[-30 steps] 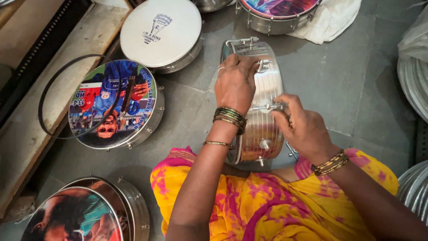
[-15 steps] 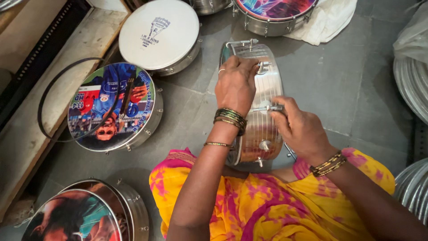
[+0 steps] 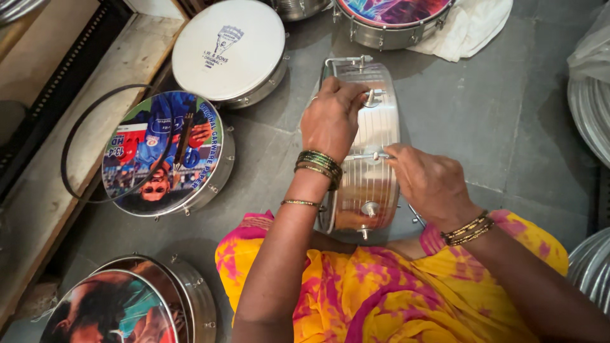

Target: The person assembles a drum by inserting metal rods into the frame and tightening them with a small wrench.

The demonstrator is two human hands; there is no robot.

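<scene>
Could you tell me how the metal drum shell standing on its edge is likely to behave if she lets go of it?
The drum shell stands on its curved rim, so it would probably roll or tip once the left hand lifts. Its ribbed, shiny metal wall looks stiff and likely slippery. With both ends seemingly open, it is probably light for its size.
</scene>
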